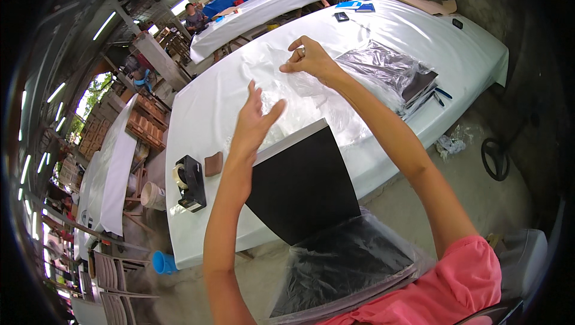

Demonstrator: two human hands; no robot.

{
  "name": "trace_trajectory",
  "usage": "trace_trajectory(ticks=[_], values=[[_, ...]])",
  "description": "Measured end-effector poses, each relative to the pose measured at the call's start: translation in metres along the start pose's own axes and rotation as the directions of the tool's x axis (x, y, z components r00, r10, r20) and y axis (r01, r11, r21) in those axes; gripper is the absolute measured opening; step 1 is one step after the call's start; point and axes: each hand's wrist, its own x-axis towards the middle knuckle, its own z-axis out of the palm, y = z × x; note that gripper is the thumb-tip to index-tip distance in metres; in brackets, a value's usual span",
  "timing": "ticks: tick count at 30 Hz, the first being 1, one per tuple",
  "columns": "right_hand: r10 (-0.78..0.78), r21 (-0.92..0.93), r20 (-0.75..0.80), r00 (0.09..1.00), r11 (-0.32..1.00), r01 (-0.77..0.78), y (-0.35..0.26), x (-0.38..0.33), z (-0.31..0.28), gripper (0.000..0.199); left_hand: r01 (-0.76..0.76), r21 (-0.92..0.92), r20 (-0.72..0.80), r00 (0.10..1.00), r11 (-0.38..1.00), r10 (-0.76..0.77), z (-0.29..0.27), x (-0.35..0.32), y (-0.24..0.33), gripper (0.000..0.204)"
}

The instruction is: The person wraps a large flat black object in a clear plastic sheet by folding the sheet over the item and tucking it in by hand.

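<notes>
Head view: a clear, crinkled plastic bag (281, 94) is spread at the centre of the frame on a long table covered with white cloth (203, 121). The right hand (308, 58), above centre, is closed in a pinch on the bag's upper edge. The left hand (254, 118), just left of centre, is held open with fingers spread against the film, gripping nothing. A flat black rectangular board (302, 187) is seen below the hands, tilted over the table's near edge. At lower centre, a stack of bagged black boards (341, 265) is rested in the lap. At upper right, another bagged stack (389, 73) is laid on the table. A black tape dispenser (190, 182) is placed at left.
</notes>
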Motion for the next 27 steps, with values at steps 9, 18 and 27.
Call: trace_trajectory(ticks=[9, 18, 27], values=[[0.008, 0.325, -0.117, 0.993, 0.945, 0.030, -0.031, -0.021, -0.004, 0.053, 0.034, -0.187, -0.153, 0.986, 0.982, -0.063, 0.021, 0.034, 0.002, 0.050], [-0.179, -0.401, 0.175, 0.968, 0.885, 0.236, 0.054, -0.070, 0.013, 0.094, 0.009, -0.831, 0.062, 0.995, 0.556, 0.075, -0.059, 0.008, 0.024, 0.042], [0.045, 0.162, 0.289, 0.956, 0.982, -0.096, 0.024, -0.060, -0.003, 0.082, 0.023, -0.983, 0.079, 0.947, 0.181, 0.311, -0.105, -0.029, 0.026, 0.045]])
